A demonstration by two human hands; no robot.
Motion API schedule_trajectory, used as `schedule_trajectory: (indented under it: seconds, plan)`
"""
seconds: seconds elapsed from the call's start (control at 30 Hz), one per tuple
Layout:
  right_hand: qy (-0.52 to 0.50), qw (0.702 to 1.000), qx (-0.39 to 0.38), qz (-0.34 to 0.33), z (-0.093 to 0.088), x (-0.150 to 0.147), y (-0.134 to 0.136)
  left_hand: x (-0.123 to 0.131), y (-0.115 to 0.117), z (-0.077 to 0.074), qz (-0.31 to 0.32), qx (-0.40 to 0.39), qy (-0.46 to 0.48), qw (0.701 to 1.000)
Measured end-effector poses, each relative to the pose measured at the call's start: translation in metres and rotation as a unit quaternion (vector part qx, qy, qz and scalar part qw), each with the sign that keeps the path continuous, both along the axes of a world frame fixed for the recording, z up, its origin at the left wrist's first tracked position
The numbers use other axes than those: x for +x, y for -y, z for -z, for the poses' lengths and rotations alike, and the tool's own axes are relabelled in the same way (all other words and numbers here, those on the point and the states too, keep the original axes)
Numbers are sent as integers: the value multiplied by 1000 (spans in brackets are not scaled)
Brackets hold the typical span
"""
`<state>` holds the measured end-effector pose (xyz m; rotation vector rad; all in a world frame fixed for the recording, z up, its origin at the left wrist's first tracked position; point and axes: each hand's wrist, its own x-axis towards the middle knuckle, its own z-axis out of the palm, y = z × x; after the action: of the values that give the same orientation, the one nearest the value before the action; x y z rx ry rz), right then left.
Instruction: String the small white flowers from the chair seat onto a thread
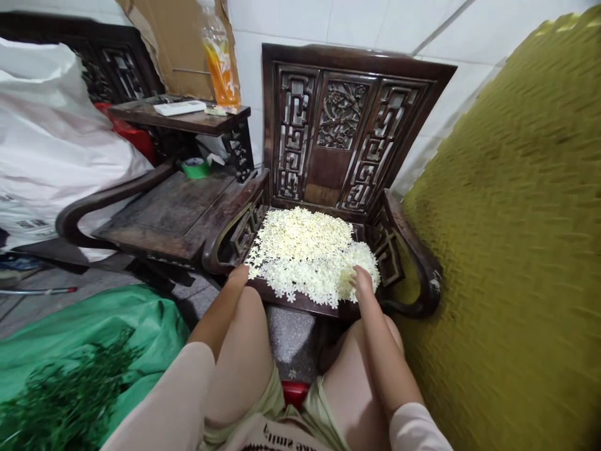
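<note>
A broad heap of small white and pale yellow plastic-looking flowers (305, 241) covers the seat of a dark carved wooden chair (323, 169). My left hand (240, 274) is at the heap's front left edge, close to the chair's left armrest. Its fingers are mostly hidden, and I cannot see anything held in it. At the front right of the flowers is my right hand (361, 280), turned inward. Its fingers point left over the blossoms and look a little apart, with no flower visibly gripped.
A small dark side table (169, 210) on the left bears green tape (196, 168); above it stands a bottle of orange drink (220, 66). A white sack (61, 144) and a green sheet (107, 319) with green sprigs (70, 388) lie left. A yellow-green woven mat (507, 238) rises at right.
</note>
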<state>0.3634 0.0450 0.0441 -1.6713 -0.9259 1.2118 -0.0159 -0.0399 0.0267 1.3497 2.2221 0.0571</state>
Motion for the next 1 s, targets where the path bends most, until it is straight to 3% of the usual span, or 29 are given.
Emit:
schedule_trajectory:
  seconds: [0.1, 0.33, 0.4, 0.47, 0.53, 0.6, 0.77, 0.87, 1.0]
  plan:
    - [-55, 997, -50, -22, -5, -5, 15, -3, -2, -1, 23, 1, -14, 1000]
    - [-108, 992, -49, -35, -19, -3, 33, -2, -2, -1, 45, 28, -43, 998]
    - [-98, 993, -43, -44, -19, -7, 35, 4, -1, -5, 13, 79, -43, 996]
    - [-90, 993, -40, -63, -18, -14, 39, 15, -1, -12, -42, 188, 2, 981]
    - [-97, 991, -42, -86, -16, -22, 47, 35, 0, -18, -77, 287, 96, 950]
    - [-117, 986, -47, -109, -14, -31, 58, 64, 1, -21, -114, 332, 221, 910]
    - [-181, 966, -30, -183, -7, -48, 90, 153, 6, -17, -170, 312, 429, 831]
    - [-178, 972, 17, -156, -2, -52, 99, 190, 11, -18, -131, 303, 465, 822]
    - [-170, 974, 54, -137, 1, -51, 101, 201, 19, -19, -115, 277, 506, 809]
